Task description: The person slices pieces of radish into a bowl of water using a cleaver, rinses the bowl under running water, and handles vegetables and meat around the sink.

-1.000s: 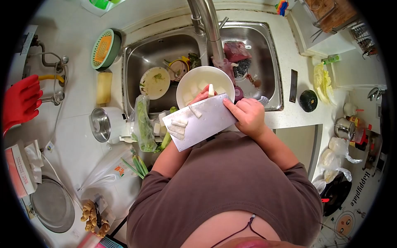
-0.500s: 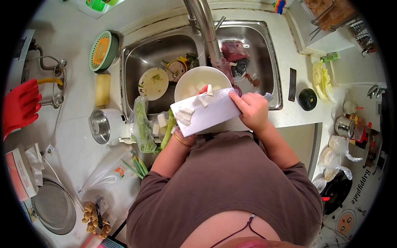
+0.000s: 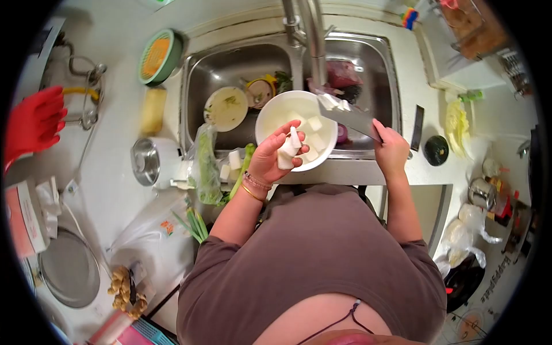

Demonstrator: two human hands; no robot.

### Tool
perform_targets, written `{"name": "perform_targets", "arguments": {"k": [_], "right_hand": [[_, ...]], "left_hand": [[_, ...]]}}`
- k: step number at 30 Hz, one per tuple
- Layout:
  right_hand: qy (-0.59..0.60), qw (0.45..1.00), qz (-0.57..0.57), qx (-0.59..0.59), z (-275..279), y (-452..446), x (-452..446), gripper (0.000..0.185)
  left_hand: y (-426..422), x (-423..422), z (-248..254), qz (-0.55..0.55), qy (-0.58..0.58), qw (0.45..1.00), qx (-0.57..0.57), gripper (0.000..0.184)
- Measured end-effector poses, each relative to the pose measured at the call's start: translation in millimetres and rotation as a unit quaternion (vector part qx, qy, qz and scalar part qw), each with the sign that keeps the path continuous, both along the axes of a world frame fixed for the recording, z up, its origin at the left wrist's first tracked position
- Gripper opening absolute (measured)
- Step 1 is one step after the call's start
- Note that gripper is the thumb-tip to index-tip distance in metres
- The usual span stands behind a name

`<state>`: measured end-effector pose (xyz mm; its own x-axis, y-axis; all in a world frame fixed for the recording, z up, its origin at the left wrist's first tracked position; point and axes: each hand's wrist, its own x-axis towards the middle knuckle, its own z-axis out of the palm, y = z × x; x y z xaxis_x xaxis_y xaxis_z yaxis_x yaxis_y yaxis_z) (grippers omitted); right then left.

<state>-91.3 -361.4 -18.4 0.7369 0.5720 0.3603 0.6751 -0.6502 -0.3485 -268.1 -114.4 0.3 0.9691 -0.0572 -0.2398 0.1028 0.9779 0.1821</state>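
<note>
My left hand (image 3: 275, 154) is curled around a piece of white radish (image 3: 286, 156) in front of the near rim of a white bowl (image 3: 266, 115). White cut chunks (image 3: 314, 142) lie inside that bowl, which sits over the sink. In my right hand (image 3: 392, 150) is the handle of a kitchen cleaver (image 3: 356, 122). Its broad blade reaches over the bowl's right side, with several small white pieces on its far edge. A purple round thing, partly hidden under the blade, shows beside the bowl.
A double sink (image 3: 230, 64) holds a dirty plate (image 3: 226, 121) on the left and raw meat (image 3: 343, 73) on the right. The tap (image 3: 316, 52) rises behind the bowl. Bagged celery (image 3: 205, 167), a metal pot (image 3: 146, 161) and a dark green squash (image 3: 436, 150) stand around.
The cleaver has swung from flat across the bowl's front to the bowl's right side. My left hand, earlier mostly behind the blade, now shows with the radish piece in it.
</note>
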Motion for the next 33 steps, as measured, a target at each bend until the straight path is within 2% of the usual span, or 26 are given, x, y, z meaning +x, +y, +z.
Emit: {"name": "perform_targets", "arguments": {"k": [3,4,7,8,11,17,18,21,24,25,29,31,33], "right_hand": [[0.016,1.0,0.017,0.005,-8.8,1.7,-2.9,0.021],[0.02,0.999,0.024,0.006,-10.3,3.1,-3.6,0.021],[0.021,0.998,0.052,0.027,-9.5,10.9,-5.2,0.021],[0.023,0.998,0.056,0.028,-7.3,14.0,-6.3,0.019],[0.011,0.995,0.09,0.034,-0.3,20.5,-7.8,0.018],[-0.003,0.983,0.17,0.075,14.2,32.3,-17.4,0.041],[-0.011,0.98,0.182,0.081,16.0,33.6,-20.4,0.051],[-0.024,0.973,0.214,0.081,26.3,37.1,-28.4,0.051],[-0.014,0.977,0.198,0.079,21.2,34.8,-28.4,0.051],[-0.01,0.978,0.192,0.08,17.1,34.0,-26.4,0.051],[0.037,0.983,0.156,0.085,11.5,24.4,-15.7,0.053],[0.056,0.986,0.137,0.083,7.5,21.5,-10.9,0.044],[0.06,0.984,0.133,0.097,4.1,21.5,-7.0,0.041]], "left_hand": [[15.3,-15.0,-8.2,0.01,-0.024,0.999,0.019,0.04],[17.3,-19.8,-10.2,0.021,-0.028,0.999,0.03,0.031],[22.6,-33.5,-14.7,0.035,-0.072,0.996,0.041,0.024],[20.5,-35.4,-8.1,0.054,-0.052,0.996,0.051,0.02],[15.8,-40.9,-5.1,0.099,0.046,0.976,0.188,0.02],[1.8,-36.1,-11.2,0.174,0.106,0.906,0.372,0.028],[0.4,-34.7,-13.9,0.182,0.106,0.9,0.383,0.028],[-1.7,-32.0,-16.3,0.195,0.11,0.887,0.404,0.03],[1.6,-37.8,-5.6,0.203,0.142,0.876,0.415,0.032],[7.6,-45.9,2.5,0.174,0.176,0.863,0.441,0.031],[44.4,-93.0,3.1,0.215,0.258,0.777,0.533,0.022],[57.0,-118.7,-0.7,0.222,0.303,0.713,0.592,0.02],[58.3,-131.2,-2.7,0.147,0.348,0.628,0.681,0.021]]}}
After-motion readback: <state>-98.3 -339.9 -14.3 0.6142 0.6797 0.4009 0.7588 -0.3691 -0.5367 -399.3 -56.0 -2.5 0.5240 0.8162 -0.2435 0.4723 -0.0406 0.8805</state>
